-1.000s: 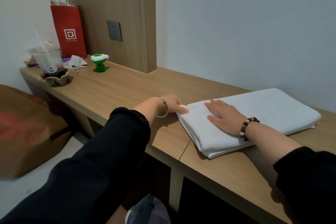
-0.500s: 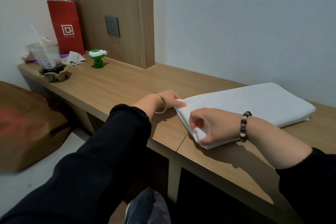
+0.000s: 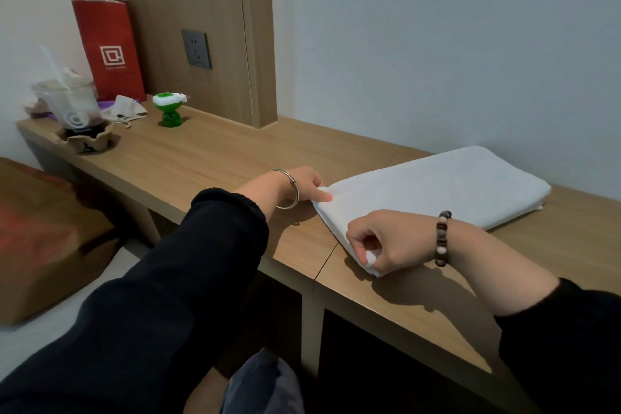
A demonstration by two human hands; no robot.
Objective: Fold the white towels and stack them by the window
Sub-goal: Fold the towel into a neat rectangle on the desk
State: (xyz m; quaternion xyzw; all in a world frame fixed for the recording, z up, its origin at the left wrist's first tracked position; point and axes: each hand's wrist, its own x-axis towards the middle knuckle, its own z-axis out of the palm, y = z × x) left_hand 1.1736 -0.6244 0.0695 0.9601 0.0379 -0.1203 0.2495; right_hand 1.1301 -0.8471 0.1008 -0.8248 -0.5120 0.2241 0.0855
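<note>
On the wooden desk point(image 3: 208, 158), the left hand point(image 3: 307, 185) pinches the folded white towel's point(image 3: 437, 188) far corner while the right hand point(image 3: 389, 240) grips its near corner.

A folded white towel point(image 3: 437, 188) lies flat on the wooden counter point(image 3: 218, 158), against the wall.

A long wooden desk point(image 3: 208, 158) carries a folded white towel point(image 3: 437, 188) at three o'clock; at ten o'clock stand a red bag point(image 3: 109, 50), a cup point(image 3: 72, 107) (in a cardboard holder) and a green bottle point(image 3: 169, 109).
</note>
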